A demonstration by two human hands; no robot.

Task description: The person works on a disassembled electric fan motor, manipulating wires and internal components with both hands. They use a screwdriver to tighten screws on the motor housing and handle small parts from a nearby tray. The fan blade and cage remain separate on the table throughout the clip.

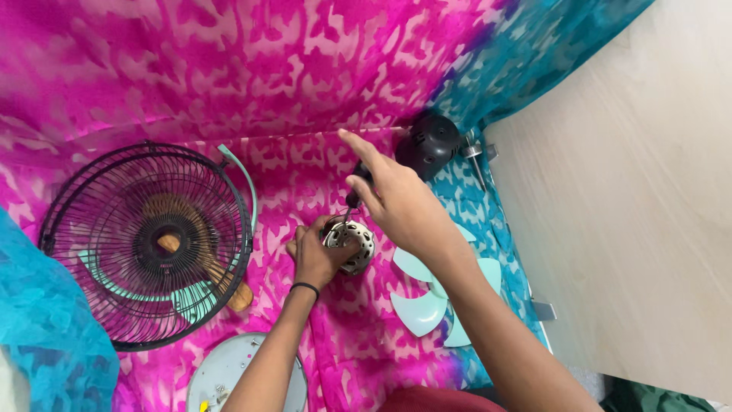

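My left hand [316, 255] grips a round silver fan motor [355, 243] with holes in its casing, which rests on the pink and teal patterned cloth [229, 76]. My right hand [396, 200] holds a black-handled screwdriver [357, 187] upright, with its tip down on the top of the motor and the index finger pointing out. Behind the right hand lies a black motor cover [431, 145]. Pale green fan blades [427, 297] lie under my right forearm.
A black wire fan guard [145, 244] with a mint rim lies at left, with a wooden-handled tool [221, 278] seen through it. A round pale base plate [229, 374] lies at the bottom. A metal shaft [476, 156] lies by the light wooden floor [633, 214].
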